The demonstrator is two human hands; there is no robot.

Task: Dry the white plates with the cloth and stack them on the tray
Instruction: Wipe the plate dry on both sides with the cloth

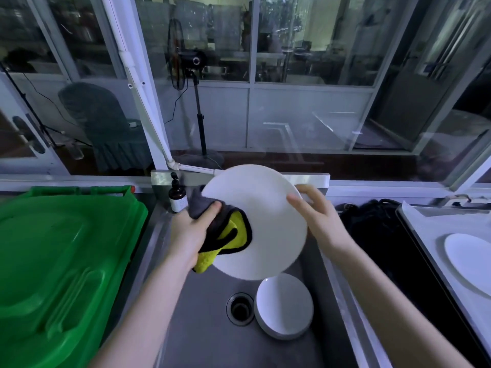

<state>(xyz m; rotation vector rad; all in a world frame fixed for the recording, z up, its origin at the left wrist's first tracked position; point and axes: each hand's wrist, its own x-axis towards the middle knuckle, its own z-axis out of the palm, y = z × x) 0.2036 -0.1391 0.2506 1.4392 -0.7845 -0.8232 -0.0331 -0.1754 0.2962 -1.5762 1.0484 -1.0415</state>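
Note:
I hold a large white plate (268,224) tilted up over the steel sink (207,338). My left hand (191,235) grips a yellow and grey cloth (229,235) wrapped round the plate's left edge. My right hand (316,213) pinches the plate's right rim, thumb on the near face. A small stack of white plates (284,306) lies in the sink beside the drain (240,309). Another white plate (467,264) sits on the tray (422,227) at the right.
A green bin lid (58,261) fills the left side. A brown soap pump bottle (176,195) stands at the sink's back left corner. Dark cables or mesh (372,229) lie between the sink and the tray. Glass partitions rise behind the counter.

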